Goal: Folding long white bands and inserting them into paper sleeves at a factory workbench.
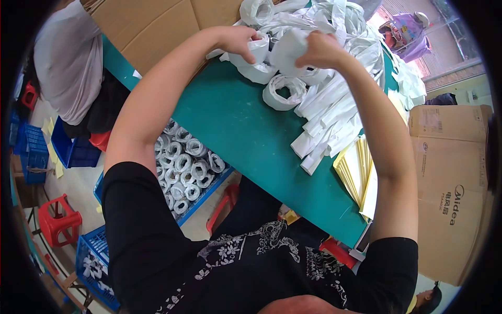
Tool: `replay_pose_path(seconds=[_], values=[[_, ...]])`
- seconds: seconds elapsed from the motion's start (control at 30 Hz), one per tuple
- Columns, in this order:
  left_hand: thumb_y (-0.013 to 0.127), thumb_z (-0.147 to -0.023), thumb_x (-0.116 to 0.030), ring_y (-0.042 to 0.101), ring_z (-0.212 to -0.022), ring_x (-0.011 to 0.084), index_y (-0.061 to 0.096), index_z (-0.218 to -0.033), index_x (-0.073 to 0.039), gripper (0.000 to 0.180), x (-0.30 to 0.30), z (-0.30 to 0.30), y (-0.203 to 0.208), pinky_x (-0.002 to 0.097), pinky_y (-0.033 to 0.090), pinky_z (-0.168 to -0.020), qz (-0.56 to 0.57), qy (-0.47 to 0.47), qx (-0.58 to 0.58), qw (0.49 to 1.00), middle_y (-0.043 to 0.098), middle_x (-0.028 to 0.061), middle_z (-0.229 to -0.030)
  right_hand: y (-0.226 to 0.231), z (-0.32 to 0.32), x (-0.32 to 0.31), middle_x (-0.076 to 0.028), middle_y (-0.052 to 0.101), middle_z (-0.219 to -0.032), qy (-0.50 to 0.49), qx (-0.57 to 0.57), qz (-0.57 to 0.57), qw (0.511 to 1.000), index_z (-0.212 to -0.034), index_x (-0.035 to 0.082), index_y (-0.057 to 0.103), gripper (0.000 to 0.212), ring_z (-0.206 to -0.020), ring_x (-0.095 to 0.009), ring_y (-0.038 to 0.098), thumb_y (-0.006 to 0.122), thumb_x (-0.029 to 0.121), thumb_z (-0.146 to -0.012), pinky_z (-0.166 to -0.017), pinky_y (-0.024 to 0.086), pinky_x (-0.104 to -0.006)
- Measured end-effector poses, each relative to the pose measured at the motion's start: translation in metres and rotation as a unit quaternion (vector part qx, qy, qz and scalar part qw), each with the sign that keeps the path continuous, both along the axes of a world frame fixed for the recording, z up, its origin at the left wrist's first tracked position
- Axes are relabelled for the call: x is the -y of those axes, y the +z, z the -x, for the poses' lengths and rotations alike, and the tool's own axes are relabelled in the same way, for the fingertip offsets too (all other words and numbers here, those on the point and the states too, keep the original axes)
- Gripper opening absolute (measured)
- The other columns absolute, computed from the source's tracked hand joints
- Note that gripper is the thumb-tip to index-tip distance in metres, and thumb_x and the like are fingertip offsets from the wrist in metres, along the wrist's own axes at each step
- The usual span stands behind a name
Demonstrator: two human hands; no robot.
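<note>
White rolls (286, 51) occupy both hands (325, 50); similar rolls (183, 163) fill a blue crate (209, 194).

Hands (236, 42): two
Large white rolls (271, 93): about six, overlapping
Small rolls (183, 163) in a blue crate (210, 194): over fifteen, too packed to count exactly
White strips (329, 123): many, uncountable
Blue crates: at least four
Cardboard (444, 167): two pieces
Red stools (58, 221): one in full view

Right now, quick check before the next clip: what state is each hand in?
Left hand: closed on a white, ring-shaped roll.
Right hand: closed on another white, rounded roll.
</note>
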State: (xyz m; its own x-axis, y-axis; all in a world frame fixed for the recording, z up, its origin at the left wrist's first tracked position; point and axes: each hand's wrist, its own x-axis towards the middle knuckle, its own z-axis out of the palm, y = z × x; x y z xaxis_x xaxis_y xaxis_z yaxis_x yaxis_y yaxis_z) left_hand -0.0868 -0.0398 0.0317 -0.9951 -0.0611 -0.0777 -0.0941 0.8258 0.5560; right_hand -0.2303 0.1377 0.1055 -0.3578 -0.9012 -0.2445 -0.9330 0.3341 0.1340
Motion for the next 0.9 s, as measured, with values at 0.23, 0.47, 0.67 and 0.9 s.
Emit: replay_pose_path(seconds=[0.23, 0.47, 0.67, 0.9], values=[[0.075, -0.06, -0.024, 0.058, -0.097, 0.0232, 0.061, -0.108, -0.017, 0.051, -0.047, 0.005, 0.008, 0.0362, 0.031, -0.092, 0.175, -0.042, -0.103, 0.978, 0.064, 0.0079, -0.096, 0.058, -0.03, -0.117, -0.015, 0.06, -0.103, 0.173, 0.005, 0.286, 0.942, -0.101, 0.003, 0.063, 0.043, -0.103, -0.032, 0.052, 0.072, 0.025, -0.065, -0.091, 0.039, -0.0388], [0.07, -0.058, -0.009, 0.058, -0.097, 0.0278, 0.061, -0.109, -0.019, 0.053, -0.058, 0.012, -0.015, 0.0423, 0.019, -0.108, 0.333, -0.155, -0.042, 0.929, 0.065, 0.0049, -0.099, -0.034, -0.131, -0.174, 0.003, 0.061, -0.1, 0.308, -0.019, 0.142, 0.94, -0.078, 0.012, 0.062, 0.02, -0.115, -0.021, 0.045, 0.066, 0.012, -0.059, -0.088, 0.034, -0.0386], [0.071, -0.06, -0.013, 0.06, -0.09, 0.028, 0.059, -0.106, -0.008, 0.048, 0.039, -0.124, -0.043, 0.0414, 0.036, -0.094, 0.237, -0.066, -0.127, 0.961, 0.064, 0.0108, -0.096, -0.047, -0.154, -0.153, 0.001, 0.06, -0.094, 0.266, 0.05, 0.012, 0.963, -0.085, 0.012, 0.064, 0.028, -0.112, -0.025, 0.043, 0.072, 0.021, -0.06, -0.087, 0.036, -0.0398], [0.07, -0.06, -0.019, 0.059, -0.085, 0.0321, 0.059, -0.097, 0.002, 0.044, -0.059, -0.209, 0.018, 0.0434, 0.046, -0.078, 0.084, 0.128, -0.263, 0.952, 0.063, 0.021, -0.094, -0.073, -0.153, -0.165, -0.001, 0.063, -0.09, 0.297, 0.023, 0.101, 0.949, -0.089, 0.012, 0.067, 0.031, -0.11, -0.029, 0.045, 0.073, 0.018, -0.059, -0.089, 0.033, -0.0438]])
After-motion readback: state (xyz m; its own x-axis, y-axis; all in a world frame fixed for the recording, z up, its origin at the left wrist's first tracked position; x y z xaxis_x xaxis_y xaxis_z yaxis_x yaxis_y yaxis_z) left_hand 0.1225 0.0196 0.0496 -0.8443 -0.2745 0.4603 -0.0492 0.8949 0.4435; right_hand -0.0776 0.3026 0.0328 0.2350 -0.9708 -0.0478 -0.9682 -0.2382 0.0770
